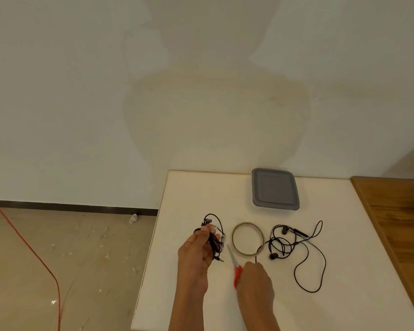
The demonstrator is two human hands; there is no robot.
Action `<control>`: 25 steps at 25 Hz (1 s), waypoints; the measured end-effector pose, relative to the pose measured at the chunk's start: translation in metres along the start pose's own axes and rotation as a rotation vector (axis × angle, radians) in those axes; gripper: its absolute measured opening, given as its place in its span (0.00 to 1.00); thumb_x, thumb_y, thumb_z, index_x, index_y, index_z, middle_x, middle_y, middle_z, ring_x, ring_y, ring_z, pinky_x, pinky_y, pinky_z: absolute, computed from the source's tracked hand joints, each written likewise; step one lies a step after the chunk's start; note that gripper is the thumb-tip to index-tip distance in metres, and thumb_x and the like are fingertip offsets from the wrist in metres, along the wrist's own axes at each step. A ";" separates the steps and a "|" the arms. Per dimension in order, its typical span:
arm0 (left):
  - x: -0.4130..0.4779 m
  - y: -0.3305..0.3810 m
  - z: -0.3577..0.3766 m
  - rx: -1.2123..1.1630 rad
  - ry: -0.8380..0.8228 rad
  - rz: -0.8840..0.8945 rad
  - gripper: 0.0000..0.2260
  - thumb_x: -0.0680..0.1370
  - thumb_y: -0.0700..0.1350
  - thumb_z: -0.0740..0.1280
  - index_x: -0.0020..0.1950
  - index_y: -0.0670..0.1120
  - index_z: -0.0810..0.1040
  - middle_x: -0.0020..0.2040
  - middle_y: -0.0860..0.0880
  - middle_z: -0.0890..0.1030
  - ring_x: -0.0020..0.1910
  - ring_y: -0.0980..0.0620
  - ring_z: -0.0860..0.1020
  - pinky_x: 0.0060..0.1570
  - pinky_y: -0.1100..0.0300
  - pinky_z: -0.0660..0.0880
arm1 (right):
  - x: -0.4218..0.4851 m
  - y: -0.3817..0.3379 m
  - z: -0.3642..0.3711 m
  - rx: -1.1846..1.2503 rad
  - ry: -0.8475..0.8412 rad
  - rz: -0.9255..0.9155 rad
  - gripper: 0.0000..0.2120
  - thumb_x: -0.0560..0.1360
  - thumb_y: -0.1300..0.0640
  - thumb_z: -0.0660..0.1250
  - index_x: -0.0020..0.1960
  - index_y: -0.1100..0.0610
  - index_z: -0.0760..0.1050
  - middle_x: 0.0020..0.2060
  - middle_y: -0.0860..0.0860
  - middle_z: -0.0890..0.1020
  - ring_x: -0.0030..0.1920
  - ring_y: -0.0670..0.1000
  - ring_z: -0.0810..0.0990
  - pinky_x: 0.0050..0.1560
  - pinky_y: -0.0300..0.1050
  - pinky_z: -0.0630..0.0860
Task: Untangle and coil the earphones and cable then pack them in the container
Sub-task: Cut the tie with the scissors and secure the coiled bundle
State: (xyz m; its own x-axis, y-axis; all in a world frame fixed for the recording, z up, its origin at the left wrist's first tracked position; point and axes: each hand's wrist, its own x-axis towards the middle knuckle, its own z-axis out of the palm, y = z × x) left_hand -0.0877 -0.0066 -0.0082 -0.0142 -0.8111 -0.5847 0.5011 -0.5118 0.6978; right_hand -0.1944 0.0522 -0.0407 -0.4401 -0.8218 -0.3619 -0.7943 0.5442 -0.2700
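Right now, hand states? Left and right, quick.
Left hand: grips a bundle of black earphones.
Right hand: fingers curled round the handle of the red scissors, which lie on the table.

A single wide-angle view, worn on the person's head, looks forward and down across the white surface [344,247]. The grey-lidded container [275,188] sits right of centre in the lower half. The left hand [196,254] and right hand [255,280] rise from the bottom edge, nearer the camera than the container. Wall [201,91] fills everything beyond the container, and floor [81,259] lies to its left.
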 end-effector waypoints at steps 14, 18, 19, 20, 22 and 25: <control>-0.147 0.065 0.047 0.114 -0.136 0.252 0.07 0.76 0.42 0.68 0.44 0.45 0.86 0.43 0.44 0.86 0.42 0.47 0.84 0.39 0.61 0.79 | -0.123 -0.039 -0.158 0.862 0.450 -0.423 0.12 0.72 0.56 0.72 0.45 0.37 0.80 0.38 0.38 0.82 0.43 0.43 0.80 0.40 0.32 0.73; -0.188 0.078 0.051 0.131 -0.172 0.312 0.07 0.77 0.42 0.67 0.44 0.42 0.85 0.45 0.42 0.86 0.44 0.45 0.83 0.41 0.60 0.79 | -0.147 -0.036 -0.183 0.864 0.425 -0.432 0.11 0.72 0.53 0.72 0.47 0.36 0.79 0.39 0.36 0.81 0.47 0.42 0.79 0.44 0.38 0.75; -0.197 0.081 0.052 0.134 -0.180 0.318 0.08 0.77 0.42 0.67 0.45 0.42 0.85 0.45 0.42 0.86 0.45 0.45 0.83 0.41 0.60 0.79 | -0.153 -0.036 -0.188 0.865 0.413 -0.431 0.10 0.72 0.53 0.72 0.47 0.37 0.80 0.39 0.37 0.81 0.47 0.42 0.79 0.46 0.40 0.75; -0.204 0.084 0.052 0.134 -0.186 0.320 0.08 0.77 0.42 0.67 0.45 0.42 0.85 0.45 0.41 0.86 0.45 0.44 0.83 0.41 0.60 0.79 | -0.158 -0.037 -0.193 0.873 0.405 -0.428 0.09 0.72 0.53 0.72 0.47 0.39 0.81 0.39 0.38 0.81 0.47 0.43 0.79 0.46 0.41 0.76; -0.221 0.091 0.053 0.140 -0.209 0.317 0.08 0.77 0.43 0.67 0.45 0.44 0.85 0.45 0.42 0.86 0.45 0.45 0.83 0.43 0.58 0.79 | -0.169 -0.036 -0.205 0.920 0.382 -0.431 0.09 0.72 0.54 0.72 0.45 0.38 0.81 0.39 0.40 0.82 0.45 0.44 0.81 0.44 0.39 0.76; -0.240 0.103 0.052 0.154 -0.264 0.272 0.08 0.78 0.42 0.66 0.46 0.46 0.86 0.46 0.47 0.86 0.46 0.48 0.85 0.41 0.62 0.80 | -0.181 -0.035 -0.225 0.963 0.242 -0.429 0.10 0.71 0.53 0.73 0.40 0.37 0.81 0.37 0.40 0.84 0.43 0.40 0.82 0.42 0.32 0.73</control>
State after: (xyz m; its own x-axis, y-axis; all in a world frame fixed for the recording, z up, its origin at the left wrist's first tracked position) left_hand -0.0782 0.1209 0.2257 -0.1304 -0.9573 -0.2581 0.3821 -0.2887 0.8779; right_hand -0.1813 0.1439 0.2353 -0.3586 -0.9294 0.0870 -0.2852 0.0203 -0.9582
